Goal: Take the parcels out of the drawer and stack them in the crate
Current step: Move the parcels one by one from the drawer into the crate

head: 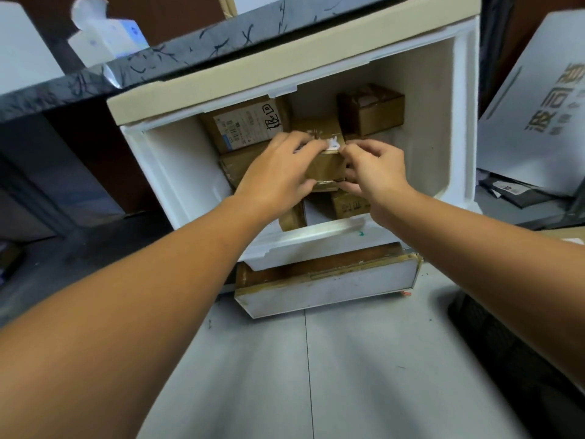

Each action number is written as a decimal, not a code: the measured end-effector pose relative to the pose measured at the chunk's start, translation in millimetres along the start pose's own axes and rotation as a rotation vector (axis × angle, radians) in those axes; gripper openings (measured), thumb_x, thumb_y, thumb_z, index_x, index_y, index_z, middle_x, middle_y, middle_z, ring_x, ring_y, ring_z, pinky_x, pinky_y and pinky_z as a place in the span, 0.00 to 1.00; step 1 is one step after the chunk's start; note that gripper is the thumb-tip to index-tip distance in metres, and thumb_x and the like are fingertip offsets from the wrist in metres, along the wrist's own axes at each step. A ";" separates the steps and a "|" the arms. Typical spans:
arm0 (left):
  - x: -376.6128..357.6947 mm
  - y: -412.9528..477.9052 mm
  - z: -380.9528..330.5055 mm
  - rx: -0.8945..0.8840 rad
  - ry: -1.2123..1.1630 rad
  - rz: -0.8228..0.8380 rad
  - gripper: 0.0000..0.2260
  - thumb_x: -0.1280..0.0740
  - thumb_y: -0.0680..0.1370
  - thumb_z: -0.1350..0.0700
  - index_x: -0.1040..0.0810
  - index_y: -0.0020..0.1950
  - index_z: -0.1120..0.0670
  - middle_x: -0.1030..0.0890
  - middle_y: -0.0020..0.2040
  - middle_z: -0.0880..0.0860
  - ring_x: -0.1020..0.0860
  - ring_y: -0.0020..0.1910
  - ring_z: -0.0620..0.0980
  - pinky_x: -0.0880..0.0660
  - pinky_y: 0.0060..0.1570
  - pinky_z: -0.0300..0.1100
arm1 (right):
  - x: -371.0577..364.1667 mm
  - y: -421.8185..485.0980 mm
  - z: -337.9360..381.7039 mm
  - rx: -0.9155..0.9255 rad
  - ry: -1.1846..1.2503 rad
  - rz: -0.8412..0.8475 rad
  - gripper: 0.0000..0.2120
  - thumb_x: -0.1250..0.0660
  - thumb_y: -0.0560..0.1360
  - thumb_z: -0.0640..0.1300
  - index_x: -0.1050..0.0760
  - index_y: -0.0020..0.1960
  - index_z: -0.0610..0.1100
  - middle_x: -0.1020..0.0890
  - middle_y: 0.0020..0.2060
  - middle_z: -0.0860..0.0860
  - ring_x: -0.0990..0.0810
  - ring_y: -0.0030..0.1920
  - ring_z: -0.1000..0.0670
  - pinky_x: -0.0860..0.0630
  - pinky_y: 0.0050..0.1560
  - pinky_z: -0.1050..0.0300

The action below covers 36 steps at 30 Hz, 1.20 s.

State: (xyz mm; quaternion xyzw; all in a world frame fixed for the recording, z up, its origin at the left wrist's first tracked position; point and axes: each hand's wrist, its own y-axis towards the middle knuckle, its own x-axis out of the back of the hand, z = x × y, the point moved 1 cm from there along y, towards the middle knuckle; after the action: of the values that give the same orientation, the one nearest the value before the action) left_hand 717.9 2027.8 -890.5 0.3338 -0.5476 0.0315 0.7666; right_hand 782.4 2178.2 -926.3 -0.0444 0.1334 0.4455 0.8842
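L hand (278, 172): fingers curled over top + left side of held parcel (326, 163), thumb at its near edge.
R hand (376, 175): pinches same parcel's right side, fingers on top, thumb below.
Held parcel: small brown box btwn both hands, inside white drawer (462, 122); lifted or resting, can't tell.
Labelled parcel (243, 125): just behind-left of grip, printed label + handwriting.
Small parcel (372, 109): behind-right of grip, apart, at drawer's back.
Near parcel (349, 204): just under grip, near side, partly hidden by wrists.
Lower drawer (326, 286): nearer than grip, below, partly out.
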 end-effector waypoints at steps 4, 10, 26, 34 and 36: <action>19.4 -19.8 -16.3 -0.027 -0.040 0.012 0.27 0.27 0.76 0.52 0.29 0.74 0.50 0.26 0.68 0.52 0.31 0.68 0.54 0.24 0.60 0.52 | 13.4 -29.1 10.5 -0.035 -0.021 -0.003 0.05 0.30 0.78 0.43 0.19 0.54 0.47 0.16 0.52 0.47 0.17 0.55 0.46 0.15 0.48 0.51; 53.2 -43.2 -33.2 0.012 -0.094 0.024 0.29 0.26 0.74 0.44 0.29 0.73 0.50 0.26 0.68 0.51 0.30 0.66 0.53 0.26 0.62 0.51 | 29.3 -71.6 34.8 -0.079 -0.051 0.013 0.06 0.32 0.79 0.42 0.19 0.54 0.44 0.15 0.51 0.45 0.15 0.53 0.45 0.15 0.47 0.49; 127.1 -71.0 -51.5 0.244 -0.278 0.070 0.29 0.25 0.73 0.49 0.30 0.72 0.49 0.25 0.68 0.49 0.29 0.67 0.52 0.28 0.61 0.47 | 32.8 -122.5 127.0 -0.126 -0.308 0.128 0.09 0.32 0.73 0.49 0.22 0.44 0.44 0.19 0.42 0.44 0.20 0.46 0.43 0.21 0.59 0.36; 160.9 -87.2 -71.4 0.523 -0.798 0.042 0.31 0.24 0.74 0.49 0.32 0.74 0.47 0.22 0.65 0.46 0.24 0.63 0.46 0.26 0.64 0.47 | 26.3 -153.1 162.8 -0.040 -0.320 0.180 0.06 0.35 0.81 0.43 0.22 0.53 0.41 0.18 0.49 0.43 0.16 0.45 0.46 0.15 0.43 0.54; 171.2 -89.2 -78.6 0.595 -0.895 0.049 0.31 0.25 0.75 0.50 0.33 0.76 0.47 0.22 0.61 0.45 0.23 0.60 0.45 0.24 0.61 0.47 | 28.1 -163.3 167.2 -0.023 -0.316 0.179 0.07 0.37 0.82 0.43 0.23 0.58 0.42 0.18 0.53 0.42 0.15 0.44 0.46 0.17 0.37 0.57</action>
State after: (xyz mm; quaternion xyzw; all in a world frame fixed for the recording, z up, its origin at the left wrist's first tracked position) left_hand 887.4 1947.2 -799.6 0.5045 -0.7958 0.0578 0.3299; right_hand 961.8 2135.1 -780.1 0.0283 -0.0088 0.5254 0.8504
